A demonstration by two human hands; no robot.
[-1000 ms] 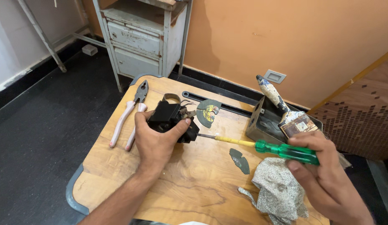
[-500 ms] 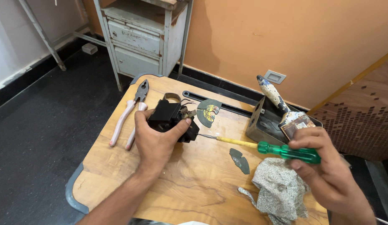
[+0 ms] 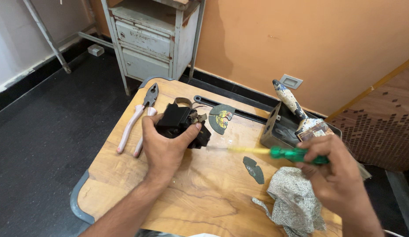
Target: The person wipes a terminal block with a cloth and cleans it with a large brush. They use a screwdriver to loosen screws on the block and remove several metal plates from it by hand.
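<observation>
Slip risk: your screwdriver with the translucent green handle and yellow shank points straight at your left hand; if the tip skids off the black blocky motor-like part, it may well jab your thumb or palm.
Blur: the shaft tip looks smeared at mid-frame, so you cannot tell whether it is seated in anything yet; pushing before it seats is what would cause a skid.
Part rolling: the black part sits on the wooden bench at centre left, held from one side only; a hard push from the right could twist it out of your grip.
Clutter: the half grinding disc and the dark disc fragment lie near the tool's path, so a sweep could knock them off the edge.
Left hand: fingers curled closed around the black part, thumb pressed on its near side.
Right hand: closed in a fist on the green handle, lower right of the frame, just above the speckled grey rag.
Pliers with pink grips: untouched, just left of your left hand.
</observation>
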